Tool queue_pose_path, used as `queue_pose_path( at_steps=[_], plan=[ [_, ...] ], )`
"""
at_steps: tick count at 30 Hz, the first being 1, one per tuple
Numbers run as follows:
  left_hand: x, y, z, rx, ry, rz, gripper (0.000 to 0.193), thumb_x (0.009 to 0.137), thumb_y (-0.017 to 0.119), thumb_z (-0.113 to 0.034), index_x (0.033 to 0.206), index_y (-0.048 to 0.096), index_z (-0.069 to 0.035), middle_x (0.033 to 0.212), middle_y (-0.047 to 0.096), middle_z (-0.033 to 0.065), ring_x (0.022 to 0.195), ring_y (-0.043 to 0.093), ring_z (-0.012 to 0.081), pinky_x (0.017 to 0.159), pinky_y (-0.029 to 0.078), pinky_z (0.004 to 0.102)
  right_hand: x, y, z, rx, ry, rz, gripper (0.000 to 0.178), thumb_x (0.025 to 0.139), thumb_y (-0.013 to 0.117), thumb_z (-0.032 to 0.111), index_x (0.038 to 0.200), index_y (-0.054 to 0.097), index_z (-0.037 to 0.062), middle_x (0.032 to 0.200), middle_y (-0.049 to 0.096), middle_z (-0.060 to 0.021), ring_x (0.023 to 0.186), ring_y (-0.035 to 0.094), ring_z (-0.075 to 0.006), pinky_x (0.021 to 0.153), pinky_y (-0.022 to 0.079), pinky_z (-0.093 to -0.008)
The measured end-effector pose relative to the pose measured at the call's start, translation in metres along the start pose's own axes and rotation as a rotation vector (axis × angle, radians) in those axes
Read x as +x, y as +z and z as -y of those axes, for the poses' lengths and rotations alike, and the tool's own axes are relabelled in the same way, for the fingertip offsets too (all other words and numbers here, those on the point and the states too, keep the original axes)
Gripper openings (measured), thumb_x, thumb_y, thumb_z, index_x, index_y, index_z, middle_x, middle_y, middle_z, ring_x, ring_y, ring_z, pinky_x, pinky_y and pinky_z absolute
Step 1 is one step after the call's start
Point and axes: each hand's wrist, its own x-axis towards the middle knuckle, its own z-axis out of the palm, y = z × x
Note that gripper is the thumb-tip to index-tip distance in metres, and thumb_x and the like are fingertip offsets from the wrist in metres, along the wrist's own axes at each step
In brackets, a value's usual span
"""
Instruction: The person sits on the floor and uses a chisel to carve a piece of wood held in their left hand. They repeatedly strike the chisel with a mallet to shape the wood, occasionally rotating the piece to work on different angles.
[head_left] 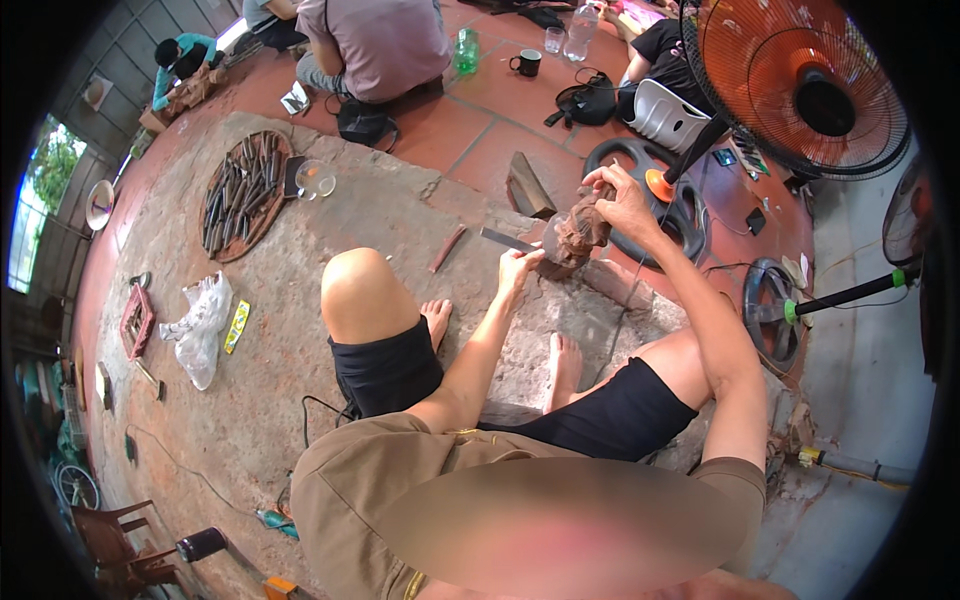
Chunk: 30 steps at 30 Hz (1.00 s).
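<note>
Near the upper-right edge of the concrete slab (290, 310), the left hand (518, 270) closes its fingers on a flat metal tool (504, 239) beside a brown carving (578, 236); the right hand (626, 208) curls over the carving. Well leftward lies a printed yellow packet (237, 327).

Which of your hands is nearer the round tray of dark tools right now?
Left. The left hand, holding a flat metal blade, is right of the round tray; the right hand is farther right, at the brown carving.
</note>
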Motion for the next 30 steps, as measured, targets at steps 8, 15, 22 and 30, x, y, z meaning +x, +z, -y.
queue_pose_path(
  at_steps=[8,15,22,30],
  plan=[
    [-0.005,0.006,-0.005,-0.019,-0.044,-0.023,0.029,0.077,0.073,-0.011,0.101,0.066,0.004,0.086,0.067,0.0042,0.068,0.055,0.0081,0.069,0.045,0.0235,-0.001,0.001,0.007,-0.042,0.006,-0.097,0.025,0.078,0.065,0.016,0.102,0.062,0.0072,0.093,0.058,-0.0082,0.084,0.060,-0.0191,0.073,0.048,-0.0328],
    [0.006,-0.004,0.005,-0.018,0.003,0.000,0.026,0.073,0.077,-0.010,0.092,0.066,0.003,0.092,0.069,0.0089,0.070,0.058,0.0118,0.072,0.048,0.0262,0.015,0.001,0.015,-0.072,0.060,-0.093,0.021,0.081,0.065,0.022,0.095,0.065,0.0063,0.090,0.063,-0.0080,0.079,0.061,-0.0196,0.074,0.049,-0.0329],
    [0.003,0.005,0.001,-0.028,-0.041,-0.001,0.033,0.073,0.077,-0.010,0.100,0.067,0.004,0.086,0.068,0.0064,0.073,0.060,0.0126,0.072,0.048,0.0269,0.018,0.002,0.007,-0.069,0.151,-0.089,0.019,0.080,0.065,0.022,0.092,0.067,0.0067,0.084,0.065,-0.0061,0.077,0.064,-0.0186,0.072,0.050,-0.0331],
    [0.029,-0.012,0.015,-0.050,0.040,-0.052,0.023,0.078,0.075,-0.016,0.082,0.058,-0.002,0.080,0.069,0.0110,0.069,0.065,0.0170,0.066,0.050,0.0280,0.021,0.008,0.008,-0.162,0.090,-0.033,0.016,0.081,0.063,0.017,0.091,0.066,0.0042,0.084,0.065,-0.0064,0.074,0.064,-0.0170,0.069,0.050,-0.0313]
  ],
)
